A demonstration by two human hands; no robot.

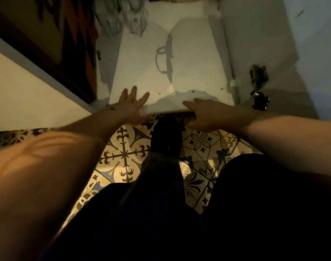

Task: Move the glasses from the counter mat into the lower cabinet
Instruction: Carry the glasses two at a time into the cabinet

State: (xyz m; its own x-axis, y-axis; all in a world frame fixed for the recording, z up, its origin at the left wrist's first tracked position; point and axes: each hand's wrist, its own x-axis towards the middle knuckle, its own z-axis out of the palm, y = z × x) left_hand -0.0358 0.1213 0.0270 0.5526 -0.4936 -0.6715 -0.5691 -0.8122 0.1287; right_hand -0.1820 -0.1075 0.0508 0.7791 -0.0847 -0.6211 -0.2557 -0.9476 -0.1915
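Glasses (165, 57) lie folded on the lower cabinet shelf (198, 68), clear of both hands. Left hand (131, 105) flat, fingers spread, on the shelf's front edge; right hand (202, 114) curls round that edge. Risk: jolting the shelf could slide the glasses.

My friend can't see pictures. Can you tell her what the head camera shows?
A pair of glasses lies on the white shelf of an open lower cabinet. The left hand rests flat on the shelf's front edge, and the right hand curls over that edge, above a patterned tile floor.
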